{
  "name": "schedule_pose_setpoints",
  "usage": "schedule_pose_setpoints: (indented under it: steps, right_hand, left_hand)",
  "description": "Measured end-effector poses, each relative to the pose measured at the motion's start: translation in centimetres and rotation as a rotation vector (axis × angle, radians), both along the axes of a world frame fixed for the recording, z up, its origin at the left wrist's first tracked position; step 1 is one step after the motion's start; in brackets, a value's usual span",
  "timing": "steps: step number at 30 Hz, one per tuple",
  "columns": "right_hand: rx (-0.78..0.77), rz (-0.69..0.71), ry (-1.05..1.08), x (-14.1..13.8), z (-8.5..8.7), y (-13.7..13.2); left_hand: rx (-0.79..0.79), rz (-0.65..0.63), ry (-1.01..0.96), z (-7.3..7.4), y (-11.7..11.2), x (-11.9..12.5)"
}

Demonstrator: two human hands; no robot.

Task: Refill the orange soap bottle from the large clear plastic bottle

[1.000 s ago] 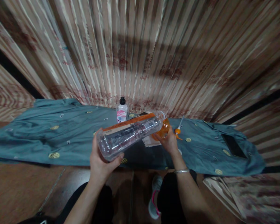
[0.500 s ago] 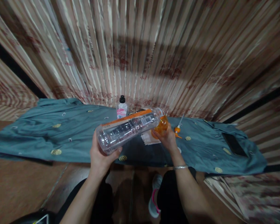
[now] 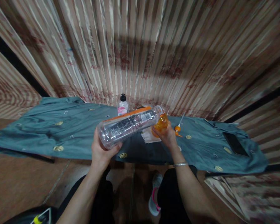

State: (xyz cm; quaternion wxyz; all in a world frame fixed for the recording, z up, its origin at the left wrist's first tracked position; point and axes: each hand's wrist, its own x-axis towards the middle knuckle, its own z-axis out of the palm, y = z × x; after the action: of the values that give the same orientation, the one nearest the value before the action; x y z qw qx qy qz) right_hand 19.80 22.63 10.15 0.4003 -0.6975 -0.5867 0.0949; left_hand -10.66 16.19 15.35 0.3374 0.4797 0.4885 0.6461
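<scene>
My left hand (image 3: 104, 152) is wrapped round the base of a large clear plastic bottle (image 3: 128, 129) with an orange-edged label. The bottle is tilted, its open neck to the right and slightly raised, at the mouth of a small orange bottle (image 3: 160, 125). My right hand (image 3: 168, 137) grips that orange bottle; whether liquid passes between the two, I cannot tell. Just right of it lies an orange pump top (image 3: 177, 128) with a pale dip tube. Partly under the orange bottle is a white tissue (image 3: 150, 136).
A clear bottle with a black cap and pink label (image 3: 123, 105) stands behind the large bottle. On the right of the green cloth (image 3: 79, 130) lies a black phone (image 3: 235, 143). A striped, pleated curtain (image 3: 140, 46) hangs behind the cloth-covered surface.
Both hands keep their holds. The large bottle has shifted slightly up and to the right in view, and the camera view has moved a little.
</scene>
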Motion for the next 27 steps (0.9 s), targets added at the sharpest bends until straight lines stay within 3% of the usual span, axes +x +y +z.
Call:
schedule_pose_setpoints:
  steps: [27]
  right_hand:
    - [0.01,-0.015,-0.072,-0.02,0.07,0.14]
  left_hand:
    - [0.078,-0.043,0.006,-0.55,0.56,-0.45]
